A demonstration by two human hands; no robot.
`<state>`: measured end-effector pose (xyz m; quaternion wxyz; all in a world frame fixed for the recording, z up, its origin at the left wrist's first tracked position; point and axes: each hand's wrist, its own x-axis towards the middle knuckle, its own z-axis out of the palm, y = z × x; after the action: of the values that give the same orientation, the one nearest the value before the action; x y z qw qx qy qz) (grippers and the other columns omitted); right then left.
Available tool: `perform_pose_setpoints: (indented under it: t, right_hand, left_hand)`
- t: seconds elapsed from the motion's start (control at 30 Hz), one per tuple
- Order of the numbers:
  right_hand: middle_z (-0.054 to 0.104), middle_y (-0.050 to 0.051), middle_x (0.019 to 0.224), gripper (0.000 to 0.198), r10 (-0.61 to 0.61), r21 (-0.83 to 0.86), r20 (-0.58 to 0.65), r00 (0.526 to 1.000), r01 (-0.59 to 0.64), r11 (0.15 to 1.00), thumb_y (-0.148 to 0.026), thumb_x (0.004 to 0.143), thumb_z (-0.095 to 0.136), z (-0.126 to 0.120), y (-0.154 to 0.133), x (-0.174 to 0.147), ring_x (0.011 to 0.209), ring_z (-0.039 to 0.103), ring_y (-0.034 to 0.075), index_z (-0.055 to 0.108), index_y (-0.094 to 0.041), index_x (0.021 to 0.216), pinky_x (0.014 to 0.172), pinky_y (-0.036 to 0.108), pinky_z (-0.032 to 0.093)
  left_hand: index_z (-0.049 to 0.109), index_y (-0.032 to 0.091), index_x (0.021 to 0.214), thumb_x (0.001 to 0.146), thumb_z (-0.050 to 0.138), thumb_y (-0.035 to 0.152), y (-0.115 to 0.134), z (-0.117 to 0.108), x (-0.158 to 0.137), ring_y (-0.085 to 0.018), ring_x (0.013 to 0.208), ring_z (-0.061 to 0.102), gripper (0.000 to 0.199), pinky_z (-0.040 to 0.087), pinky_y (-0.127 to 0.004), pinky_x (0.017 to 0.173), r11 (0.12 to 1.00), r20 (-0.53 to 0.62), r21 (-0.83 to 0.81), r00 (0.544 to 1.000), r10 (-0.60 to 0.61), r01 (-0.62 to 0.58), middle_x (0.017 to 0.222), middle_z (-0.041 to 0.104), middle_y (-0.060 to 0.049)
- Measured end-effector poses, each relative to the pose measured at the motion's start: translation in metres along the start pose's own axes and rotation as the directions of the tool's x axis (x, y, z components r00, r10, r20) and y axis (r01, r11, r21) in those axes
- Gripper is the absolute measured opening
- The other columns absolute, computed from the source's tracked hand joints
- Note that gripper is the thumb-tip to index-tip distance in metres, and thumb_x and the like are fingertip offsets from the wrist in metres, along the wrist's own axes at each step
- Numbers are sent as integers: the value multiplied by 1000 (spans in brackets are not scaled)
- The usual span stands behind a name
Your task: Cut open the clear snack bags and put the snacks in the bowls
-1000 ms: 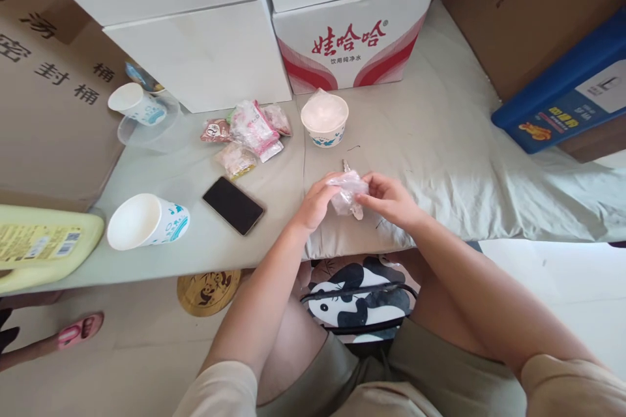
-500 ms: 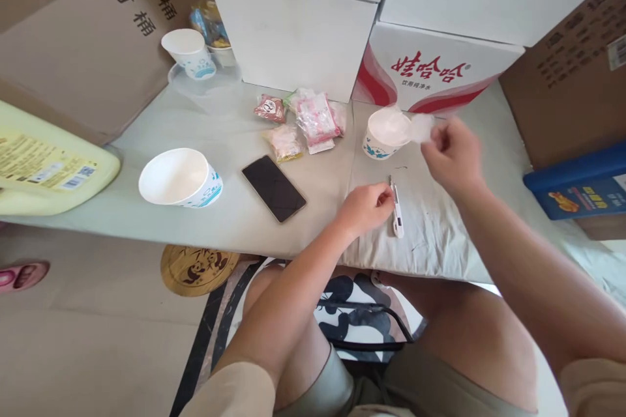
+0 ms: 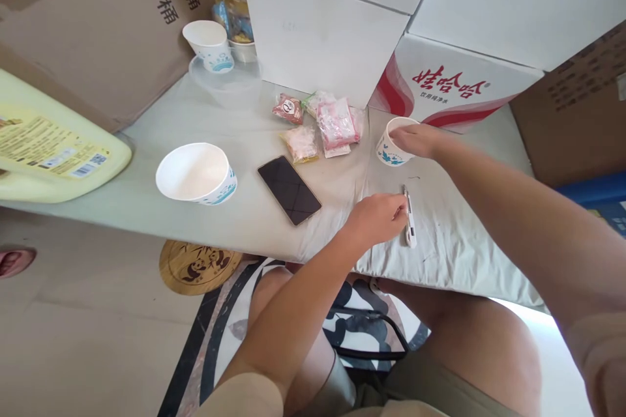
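Note:
My right hand (image 3: pixel 415 140) reaches over the rim of a small white paper cup (image 3: pixel 391 152) with a blue leaf pattern; its fingertips are down inside and hidden. Whatever they may hold there cannot be seen. My left hand (image 3: pixel 379 216) rests on the cloth with its fingers curled closed, right beside a slim white tool (image 3: pixel 409 225) with a narrow metal end, perhaps a utility knife. What lies within those fingers, if anything, does not show. To the left of that hand a black phone (image 3: pixel 289 189) lies flat.
Several small wrapped packets (image 3: pixel 335 122) lie in a pile behind the phone. A larger paper cup (image 3: pixel 195 172) stands at left, near a pale yellow jug (image 3: pixel 63 150). White cartons (image 3: pixel 327 26) line the back; another paper cup (image 3: pixel 215 52) is in a clear plastic bowl (image 3: pixel 235 88).
My right hand has moved left from beside the small cup into its mouth; the thin whitish film it held is out of sight. My left hand stays beside the white tool. The view has shifted slightly.

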<state>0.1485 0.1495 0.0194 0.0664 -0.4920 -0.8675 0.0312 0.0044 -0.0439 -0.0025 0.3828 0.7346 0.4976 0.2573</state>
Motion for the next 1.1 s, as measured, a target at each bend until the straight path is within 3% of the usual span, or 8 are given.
perform_pose_setpoints:
  t: [0.1,0.23,0.5,0.7,0.83,0.9,0.97,1.1]
  right_hand:
    - [72,16,116,43,51,-82,-40,998,-54,995,-40,92,44,-8,-9,-37,108,64,35,69,-18,118,88,47,47]
    - [74,18,104,39,132,-206,-41,990,-138,969,-29,94,38,-5,1,-96,102,65,35,71,-15,110,86,46,45]
    - [69,17,108,40,401,-177,-216,890,-439,881,-31,93,38,-10,90,-214,98,61,34,73,-17,107,77,41,44]
    - [64,21,107,43,549,-154,-268,791,-598,786,-35,93,42,-27,137,-210,100,59,34,66,-14,121,80,42,44]
    - [71,18,100,50,654,-123,40,755,-646,753,-49,95,33,-19,143,-203,99,64,36,72,-18,105,75,42,47]
    - [67,18,127,58,620,-116,165,767,-609,785,-52,96,28,-9,146,-199,119,59,39,65,-19,126,88,46,48]
    - [43,15,157,68,601,-130,239,763,-588,799,-56,96,25,2,152,-194,141,41,40,44,-21,150,106,52,41]
    - [21,13,168,75,603,-174,293,742,-578,797,-60,94,24,14,153,-191,151,26,40,30,-21,157,115,56,31]
  left_hand:
    - [61,22,83,85,45,21,1,3,-2,-17,76,60,16,37,-28,64,999,-9,22,999,34,-33,82,68,-2]
    - [64,22,85,86,47,22,2,8,-3,-17,73,59,17,36,-28,64,998,-24,46,999,43,-41,81,68,-3]
    - [64,21,83,87,46,20,0,12,6,-15,68,57,19,38,-27,65,997,-19,70,1000,18,-16,76,67,-1]
    - [64,21,83,88,47,23,-5,21,18,-14,70,60,18,40,-27,65,996,-24,92,1000,-4,6,76,69,-1]
    - [62,21,82,87,47,22,-3,24,22,-13,67,57,16,39,-26,63,994,-4,110,1000,-2,2,73,66,1]
    - [62,21,82,87,47,21,-2,25,23,-13,64,55,16,39,-26,63,992,10,123,1000,-10,8,71,65,1]
    - [62,21,82,87,47,21,-2,25,24,-13,64,54,16,39,-27,64,992,16,125,1000,-20,18,71,65,1]
    - [63,21,83,87,47,22,-6,24,25,-13,66,55,17,40,-27,65,993,23,118,1000,-21,18,74,66,0]
